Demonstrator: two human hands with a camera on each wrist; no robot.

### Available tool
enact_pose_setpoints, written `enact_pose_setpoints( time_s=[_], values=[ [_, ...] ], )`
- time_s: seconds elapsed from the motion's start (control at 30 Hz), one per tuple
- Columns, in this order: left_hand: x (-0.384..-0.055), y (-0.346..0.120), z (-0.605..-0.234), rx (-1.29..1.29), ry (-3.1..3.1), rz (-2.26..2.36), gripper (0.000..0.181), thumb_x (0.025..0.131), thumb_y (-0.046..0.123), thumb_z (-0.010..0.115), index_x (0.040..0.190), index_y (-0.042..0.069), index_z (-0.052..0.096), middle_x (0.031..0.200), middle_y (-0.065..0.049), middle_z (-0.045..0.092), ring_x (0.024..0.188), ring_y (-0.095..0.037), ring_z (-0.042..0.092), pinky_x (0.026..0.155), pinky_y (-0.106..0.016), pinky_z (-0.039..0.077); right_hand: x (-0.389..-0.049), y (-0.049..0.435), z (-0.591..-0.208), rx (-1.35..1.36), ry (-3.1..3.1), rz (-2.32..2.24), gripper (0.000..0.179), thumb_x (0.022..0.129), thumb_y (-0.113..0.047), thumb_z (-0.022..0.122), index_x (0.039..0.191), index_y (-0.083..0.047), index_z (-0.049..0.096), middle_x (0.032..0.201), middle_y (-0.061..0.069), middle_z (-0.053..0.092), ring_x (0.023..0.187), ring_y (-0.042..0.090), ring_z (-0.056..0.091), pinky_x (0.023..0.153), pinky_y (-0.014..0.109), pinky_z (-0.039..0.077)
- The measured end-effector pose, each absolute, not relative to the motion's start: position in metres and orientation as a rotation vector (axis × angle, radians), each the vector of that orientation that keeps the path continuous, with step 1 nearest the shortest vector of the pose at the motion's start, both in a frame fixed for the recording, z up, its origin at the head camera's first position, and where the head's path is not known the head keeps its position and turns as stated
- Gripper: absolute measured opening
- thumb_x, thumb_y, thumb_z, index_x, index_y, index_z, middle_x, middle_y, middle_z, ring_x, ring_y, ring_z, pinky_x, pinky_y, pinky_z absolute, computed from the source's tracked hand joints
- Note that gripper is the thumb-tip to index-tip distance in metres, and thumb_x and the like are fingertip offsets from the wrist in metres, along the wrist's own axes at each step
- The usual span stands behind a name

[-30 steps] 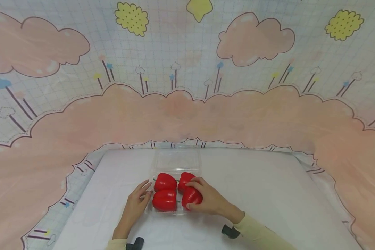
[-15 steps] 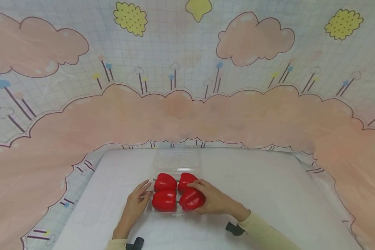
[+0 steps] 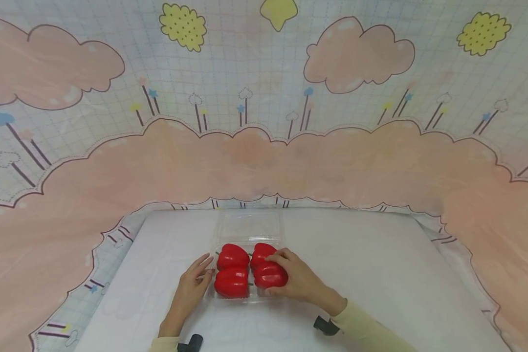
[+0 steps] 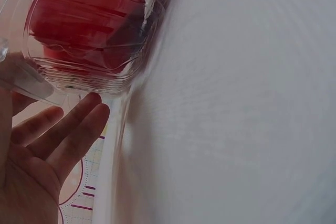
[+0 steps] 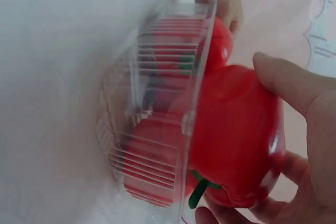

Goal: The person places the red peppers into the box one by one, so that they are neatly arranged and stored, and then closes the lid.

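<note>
My right hand grips a glossy red bell pepper at the front right of a clear plastic clamshell box. In the right wrist view, thumb and fingers curl around this bell pepper, which sits above the box rim with its green stem showing. Two other red peppers lie in the left half of the box, and one sits behind the gripped one, partly hidden by my fingers. My left hand rests at the box's left side; its fairly straight fingers touch or nearly touch the wall.
The box's lid lies folded back, away from me, on a white table. A patterned cloth with pink clouds hangs behind the table. Black wrist mounts sit under both forearms.
My right hand has shifted the gripped bell pepper slightly right, then back and a little away from me, turning it as it moved. The left hand has stayed put.
</note>
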State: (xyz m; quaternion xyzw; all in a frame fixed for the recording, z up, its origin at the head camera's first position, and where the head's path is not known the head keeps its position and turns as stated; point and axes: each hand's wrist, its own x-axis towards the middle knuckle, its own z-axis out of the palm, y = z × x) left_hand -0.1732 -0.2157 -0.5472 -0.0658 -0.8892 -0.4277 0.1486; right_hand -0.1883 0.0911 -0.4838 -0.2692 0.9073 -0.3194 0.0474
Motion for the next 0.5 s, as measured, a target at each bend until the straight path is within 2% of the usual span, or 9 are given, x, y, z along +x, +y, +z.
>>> enact_pose_setpoints(
  time_s=[0.2,0.33,0.5],
  values=[
    [-0.173,-0.216,-0.546,-0.184,-2.559,-1.237,0.04,0.092,0.002,0.062,0.132,0.0,0.06,0.142,-0.018,0.055,0.101,-0.029,0.072,0.081,-0.032,0.062,-0.187,0.085,-0.489,-0.796,2.843,-0.928,0.073,0.072,-0.047,0.083,0.134,-0.022,0.055,0.129,0.002,0.052,0.12,0.02,0.051,0.085,0.037,0.062],
    [-0.173,-0.216,-0.547,-0.186,-2.557,-1.248,0.04,0.092,0.002,0.062,0.132,0.0,0.06,0.142,-0.018,0.054,0.101,-0.029,0.071,0.081,-0.032,0.062,-0.186,0.082,-0.492,-0.817,2.836,-0.957,0.073,0.072,-0.043,0.084,0.135,-0.018,0.055,0.13,0.003,0.051,0.122,0.022,0.05,0.085,0.039,0.062],
    [-0.173,-0.216,-0.547,-0.192,-2.557,-1.245,0.04,0.093,0.003,0.062,0.133,0.001,0.06,0.142,-0.018,0.055,0.101,-0.029,0.071,0.081,-0.032,0.062,-0.184,0.078,-0.495,-0.826,2.812,-0.991,0.071,0.072,-0.04,0.085,0.134,-0.019,0.056,0.131,0.005,0.052,0.123,0.024,0.049,0.084,0.04,0.062]
  ],
)
